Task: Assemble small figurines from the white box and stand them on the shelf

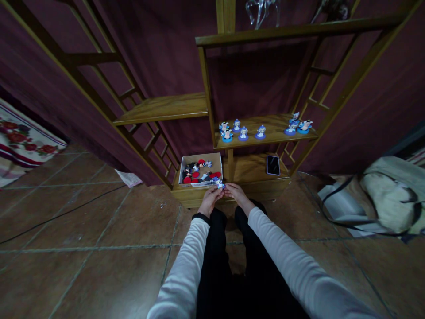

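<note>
Between my two hands, just in front of the box, is a small figurine (218, 182) in white and blue. My left hand (210, 198) grips it from the left, and the fingers of my right hand (234, 192) close on its right side. Right behind them a shallow cardboard box (215, 160) rests on the bottom shelf. It holds several dark and white figurines (191, 169) and several red discs (195, 175). The fingertips partly cover the lower part of the held figurine.
On the middle shelf (275, 128) stand figurines in a left group (243, 132), a single one (260, 131) and a right group (292, 127). A phone (273, 165) lies on the bottom shelf. A bag (388, 195) sits on the floor at right; a cable (66, 213) crosses the tiles at left.
</note>
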